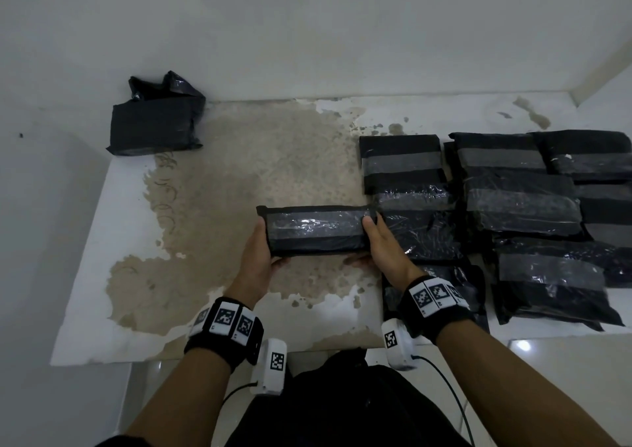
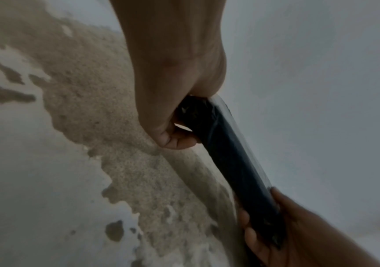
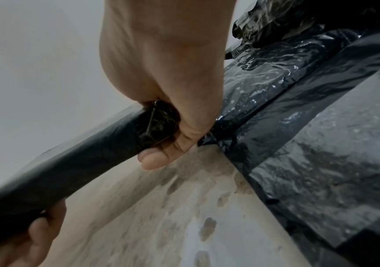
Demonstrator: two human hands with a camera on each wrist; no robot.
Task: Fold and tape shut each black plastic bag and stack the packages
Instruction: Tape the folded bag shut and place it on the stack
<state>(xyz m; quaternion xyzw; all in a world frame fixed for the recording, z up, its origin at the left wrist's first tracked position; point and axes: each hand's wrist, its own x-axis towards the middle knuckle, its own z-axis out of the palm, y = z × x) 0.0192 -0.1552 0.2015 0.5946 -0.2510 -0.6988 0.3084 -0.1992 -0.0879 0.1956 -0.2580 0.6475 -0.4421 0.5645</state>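
Both hands grip one taped black package (image 1: pixel 316 229) between them, the left hand (image 1: pixel 258 258) curled round its left end and the right hand (image 1: pixel 381 248) round its right end. From the head view the package's long axis runs left to right, level, with a band of clear tape along its upper face. It sits above the middle of the bench (image 1: pixel 239 173), whose white coat has worn away to a sandy brown patch; whether its underside touches the surface cannot be told.

To its right lies the spread of finished packages (image 1: pixel 519 203), black and taped, overlapping each other in rows; the held package's right end is just beside the nearest of them. At the far left corner, well apart, an untaped black bag (image 1: pixel 157 121) stands against the wall with its open top crumpled.

At each end a thumb lies on the near side and fingers (image 1: pixel 369 224) wrap over the top. Each wrist view shows the fingers of its own hand clenched on the package's end.
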